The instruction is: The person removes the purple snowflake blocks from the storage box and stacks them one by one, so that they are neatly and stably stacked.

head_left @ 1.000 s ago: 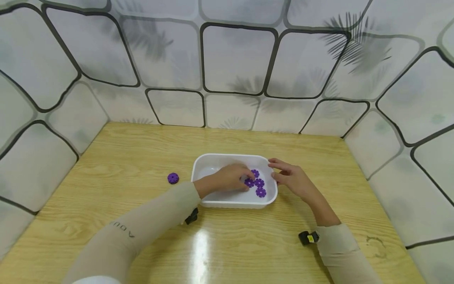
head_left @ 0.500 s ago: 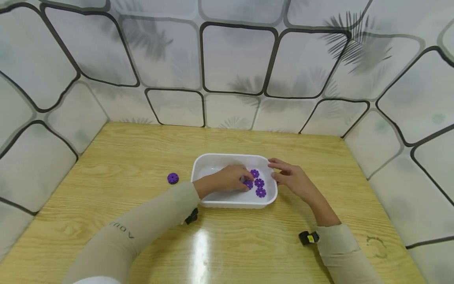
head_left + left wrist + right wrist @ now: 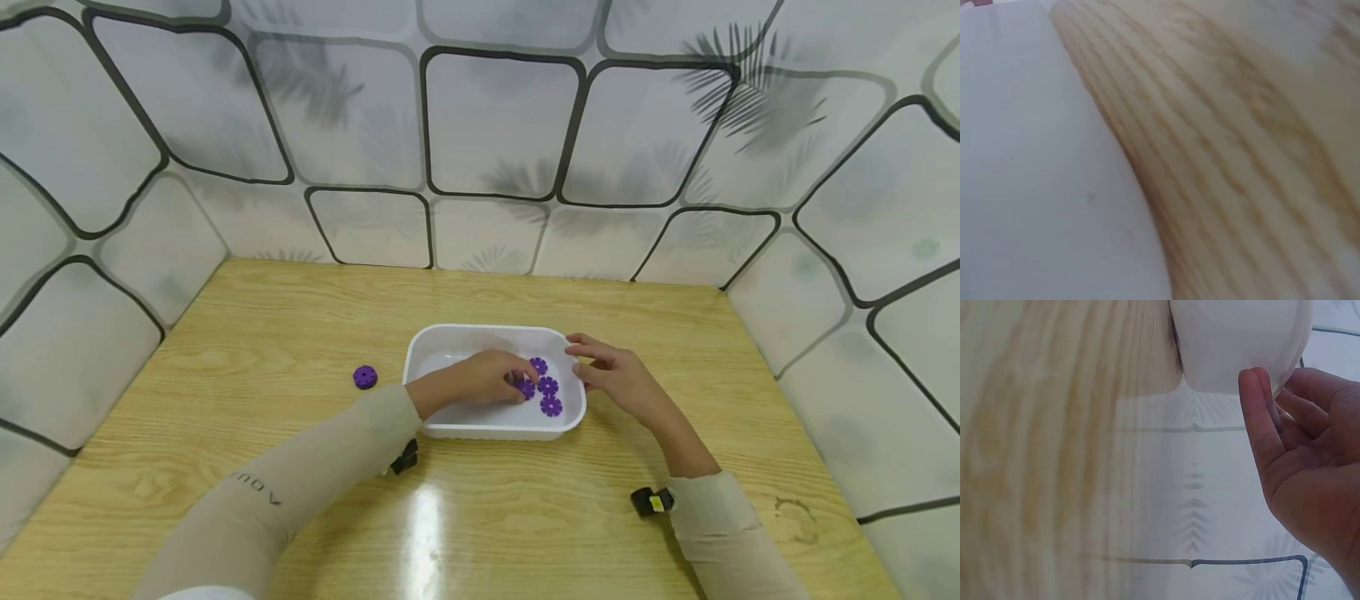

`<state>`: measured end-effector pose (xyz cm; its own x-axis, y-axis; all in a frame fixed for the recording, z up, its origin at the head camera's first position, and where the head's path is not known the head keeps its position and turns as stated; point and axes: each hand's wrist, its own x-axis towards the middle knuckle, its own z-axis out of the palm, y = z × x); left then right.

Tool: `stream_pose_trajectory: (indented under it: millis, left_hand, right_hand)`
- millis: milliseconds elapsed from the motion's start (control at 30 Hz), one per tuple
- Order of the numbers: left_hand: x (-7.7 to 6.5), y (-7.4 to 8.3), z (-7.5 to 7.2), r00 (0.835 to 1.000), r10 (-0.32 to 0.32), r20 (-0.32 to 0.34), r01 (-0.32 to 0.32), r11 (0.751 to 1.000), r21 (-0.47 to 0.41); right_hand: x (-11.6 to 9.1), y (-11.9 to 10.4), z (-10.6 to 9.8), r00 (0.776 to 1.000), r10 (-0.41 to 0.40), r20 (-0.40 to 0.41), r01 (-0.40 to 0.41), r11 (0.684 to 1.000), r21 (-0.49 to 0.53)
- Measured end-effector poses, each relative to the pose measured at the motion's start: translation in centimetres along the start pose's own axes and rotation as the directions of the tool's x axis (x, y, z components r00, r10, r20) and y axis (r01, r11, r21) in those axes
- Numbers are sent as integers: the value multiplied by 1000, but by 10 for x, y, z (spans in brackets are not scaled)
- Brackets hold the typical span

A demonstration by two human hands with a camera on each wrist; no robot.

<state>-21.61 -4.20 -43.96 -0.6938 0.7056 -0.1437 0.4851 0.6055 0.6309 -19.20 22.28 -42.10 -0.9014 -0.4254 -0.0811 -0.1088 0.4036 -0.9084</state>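
Observation:
Inside the white plastic tray (image 3: 450,346), my left hand (image 3: 483,379) reaches down with thumb and fingertips pinching a purple flower-shaped disc (image 3: 527,389). Several matching discs lie on the tray floor just beyond the fingertips, among them an upper one (image 3: 538,366), a middle one (image 3: 548,386) and a lower one (image 3: 551,406). My right hand (image 3: 618,375) holds the tray's right end, some fingertips over the rim. In the right wrist view, other fingers of the right hand (image 3: 1310,444) lie against the outer wall of the tray (image 3: 1241,344). The left wrist view shows tray wall (image 3: 1041,156) but not the working fingertips.
A purple round piece (image 3: 365,377), thicker-looking than the single discs, sits on the wooden table (image 3: 480,517) left of the tray. Patterned panels (image 3: 502,125) close off the back and sides of the table.
My left fingers have drawn slightly closer round the purple disc, which shifted a little left and down early on. The right hand and the tray stay in place.

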Motion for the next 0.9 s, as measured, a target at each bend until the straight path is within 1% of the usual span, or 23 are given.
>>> stream_pose_trajectory:
  millis: [133, 233, 333, 467, 567, 767, 900]
  left_hand:
    - [-1, -2, -1, 1000, -13, 2, 14, 998, -62]
    - [0, -3, -2, 1000, -25, -16, 23, 995, -97]
    - [-1, -3, -5, 999, -35, -41, 28, 987, -157]
    - [-6, -1, -11, 996, -31, -79, 9, 966, -260]
    - [-10, 2, -16, 995, -22, -102, -11, 950, -312]
    - [-19, 9, -23, 991, -19, -130, -33, 921, -387]
    - [-24, 11, -24, 989, -14, -146, -48, 907, -419]
  right_hand:
    - [0, 0, 1, 1000, -8, -2, 8, 1000, -6]
    - [0, 1, 1, 1000, -15, 0, 15, 1000, -3]
    - [1, 1, 2, 1000, -14, -1, 14, 1000, -5]
    - [1, 0, 2, 1000, -2, -5, 2, 1000, -16]
    - [1, -1, 2, 1000, 8, -7, -8, 1000, -10]
    - [1, -2, 1, 1000, -3, -5, 3, 1000, 5]
    - [1, -2, 1, 1000, -3, -4, 3, 1000, 4]
